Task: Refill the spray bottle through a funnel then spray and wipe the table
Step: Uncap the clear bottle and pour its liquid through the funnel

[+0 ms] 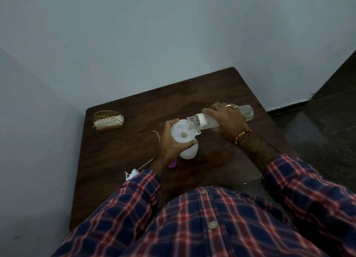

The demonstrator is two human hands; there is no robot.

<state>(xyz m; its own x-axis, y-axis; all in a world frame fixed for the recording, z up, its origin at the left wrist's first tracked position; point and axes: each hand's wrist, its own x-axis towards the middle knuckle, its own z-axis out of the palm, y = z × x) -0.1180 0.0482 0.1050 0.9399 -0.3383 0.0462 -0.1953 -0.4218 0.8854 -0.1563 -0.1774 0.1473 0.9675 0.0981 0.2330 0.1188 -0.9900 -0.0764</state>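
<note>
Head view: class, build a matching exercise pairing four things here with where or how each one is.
Things:
1. funnel
2. clear bottle
3. napkin holder
4. purple cap

Places or states:
A. far left of the table
B. tipped sideways in the right hand
C. steadied by the left hand
D. beside the left wrist

Pairs: 1-C, 2-B, 3-A, 4-D

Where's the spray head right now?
Head view: the spray head lies at the table's near-left edge, beside the left sleeve, behind the left hand.
</note>
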